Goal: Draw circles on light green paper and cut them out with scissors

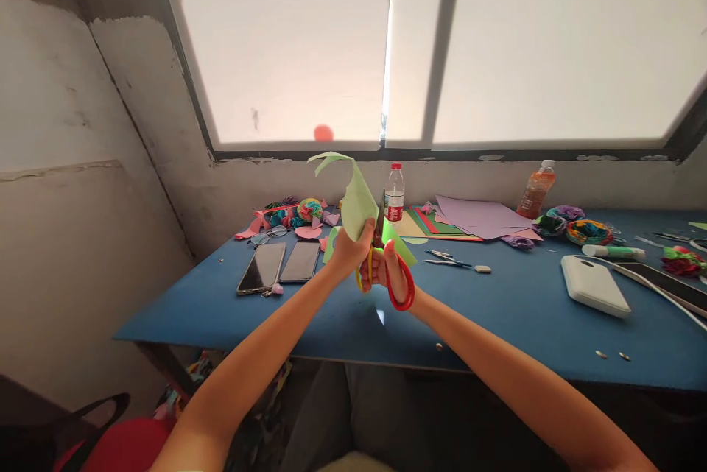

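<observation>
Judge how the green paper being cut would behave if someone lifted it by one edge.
The green paper is probably floppy: its top strip curls over above the left hand. It likely weighs little, since one pinch holds it up while the scissors cut.

I'm looking at a makeshift craft corner in a bare room; rough plaster walls (82, 126) are flaking under a wide frosted window (420, 37); coloured paper sheets (469, 220) and paper flowers (585, 230) are littering the blue table (497, 310).
</observation>
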`<action>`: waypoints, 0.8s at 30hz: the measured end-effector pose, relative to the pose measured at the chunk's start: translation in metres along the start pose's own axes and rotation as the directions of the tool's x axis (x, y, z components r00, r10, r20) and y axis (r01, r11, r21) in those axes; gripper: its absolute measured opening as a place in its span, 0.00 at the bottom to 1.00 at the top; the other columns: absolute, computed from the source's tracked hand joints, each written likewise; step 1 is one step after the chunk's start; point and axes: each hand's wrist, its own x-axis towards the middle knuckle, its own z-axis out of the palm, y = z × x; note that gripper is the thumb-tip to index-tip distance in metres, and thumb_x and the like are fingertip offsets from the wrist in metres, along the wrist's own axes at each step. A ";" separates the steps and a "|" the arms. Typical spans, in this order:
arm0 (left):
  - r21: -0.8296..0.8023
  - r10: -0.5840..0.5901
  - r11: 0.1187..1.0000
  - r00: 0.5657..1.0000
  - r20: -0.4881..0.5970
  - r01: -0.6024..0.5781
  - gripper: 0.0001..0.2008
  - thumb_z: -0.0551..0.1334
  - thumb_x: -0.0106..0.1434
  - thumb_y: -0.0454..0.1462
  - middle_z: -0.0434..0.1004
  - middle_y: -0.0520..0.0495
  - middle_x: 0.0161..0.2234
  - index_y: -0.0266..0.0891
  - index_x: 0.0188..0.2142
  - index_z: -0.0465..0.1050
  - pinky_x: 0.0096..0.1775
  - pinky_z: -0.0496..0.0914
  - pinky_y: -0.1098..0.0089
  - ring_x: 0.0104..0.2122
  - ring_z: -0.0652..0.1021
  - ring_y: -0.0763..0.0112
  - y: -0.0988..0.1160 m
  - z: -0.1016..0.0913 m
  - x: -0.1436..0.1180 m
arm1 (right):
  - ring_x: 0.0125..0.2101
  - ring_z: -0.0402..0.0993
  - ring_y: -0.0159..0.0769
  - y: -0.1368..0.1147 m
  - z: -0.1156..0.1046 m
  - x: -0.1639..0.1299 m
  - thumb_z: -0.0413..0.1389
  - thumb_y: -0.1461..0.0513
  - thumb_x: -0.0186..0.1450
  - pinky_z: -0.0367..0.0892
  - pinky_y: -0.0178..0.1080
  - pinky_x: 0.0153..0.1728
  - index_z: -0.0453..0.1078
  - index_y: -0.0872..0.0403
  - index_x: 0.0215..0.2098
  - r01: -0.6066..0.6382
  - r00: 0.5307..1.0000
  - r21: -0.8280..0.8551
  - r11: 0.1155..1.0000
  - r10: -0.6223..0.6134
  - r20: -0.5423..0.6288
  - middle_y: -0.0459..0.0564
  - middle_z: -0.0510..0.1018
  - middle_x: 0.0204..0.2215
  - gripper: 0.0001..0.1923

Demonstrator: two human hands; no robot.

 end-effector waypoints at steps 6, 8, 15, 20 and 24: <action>0.023 0.032 0.999 0.996 0.079 -0.034 0.13 0.63 0.53 0.45 0.67 0.51 0.18 0.38 0.23 0.69 0.22 0.61 0.74 0.21 0.69 0.72 -0.002 0.014 0.010 | 0.14 0.63 0.30 -0.004 -0.007 0.005 0.38 0.27 0.47 0.63 0.37 0.18 0.58 0.55 0.19 0.021 0.996 0.019 1.000 -0.020 -0.088 0.46 0.63 0.15 0.40; 0.013 0.045 0.999 0.994 0.095 -0.046 0.13 0.62 0.53 0.45 0.68 0.50 0.19 0.37 0.23 0.69 0.23 0.62 0.74 0.22 0.69 0.73 -0.002 0.014 0.009 | 0.13 0.62 0.30 -0.004 -0.006 0.005 0.38 0.27 0.45 0.63 0.37 0.17 0.58 0.55 0.20 0.006 0.995 0.014 1.000 -0.005 -0.100 0.45 0.63 0.14 0.40; -0.025 0.053 0.998 0.994 0.095 -0.051 0.13 0.63 0.53 0.46 0.68 0.50 0.22 0.36 0.25 0.69 0.25 0.63 0.74 0.23 0.67 0.74 0.001 0.006 0.003 | 0.13 0.62 0.30 0.000 -0.004 0.004 0.37 0.28 0.48 0.63 0.37 0.17 0.58 0.55 0.20 0.015 0.996 -0.025 1.000 -0.017 -0.088 0.45 0.63 0.14 0.40; -0.085 0.075 0.994 0.989 0.125 -0.065 0.13 0.63 0.52 0.45 0.70 0.49 0.24 0.36 0.28 0.69 0.28 0.65 0.73 0.25 0.69 0.73 0.005 0.004 0.002 | 0.11 0.60 0.28 0.000 -0.001 0.001 0.38 0.29 0.49 0.61 0.35 0.14 0.60 0.55 0.24 0.018 0.991 -0.032 0.999 -0.023 -0.130 0.42 0.61 0.13 0.39; -0.089 0.047 0.995 0.991 0.126 -0.036 0.13 0.64 0.52 0.45 0.67 0.51 0.19 0.37 0.24 0.68 0.25 0.62 0.73 0.21 0.67 0.75 0.010 0.000 0.001 | 0.10 0.56 0.25 0.002 0.000 0.000 0.39 0.30 0.52 0.59 0.33 0.13 0.61 0.55 0.26 0.030 0.987 -0.059 0.998 -0.039 -0.153 0.39 0.57 0.12 0.37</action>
